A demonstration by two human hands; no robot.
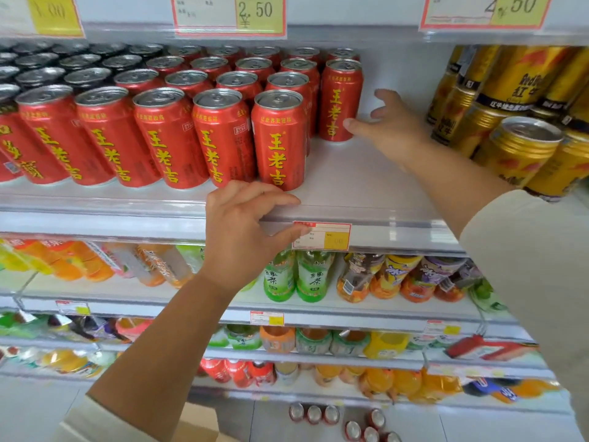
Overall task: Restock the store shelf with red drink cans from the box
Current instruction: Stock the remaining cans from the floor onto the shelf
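Right hand [387, 129] spread open, thumb touching the red can [341, 100] beside it. Left hand [245, 231] grips the shelf edge [127, 218].

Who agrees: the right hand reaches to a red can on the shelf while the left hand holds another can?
Wrong on the left hand: in the head view it holds no can but grips the shelf edge. The right hand does reach to a red can on the shelf.
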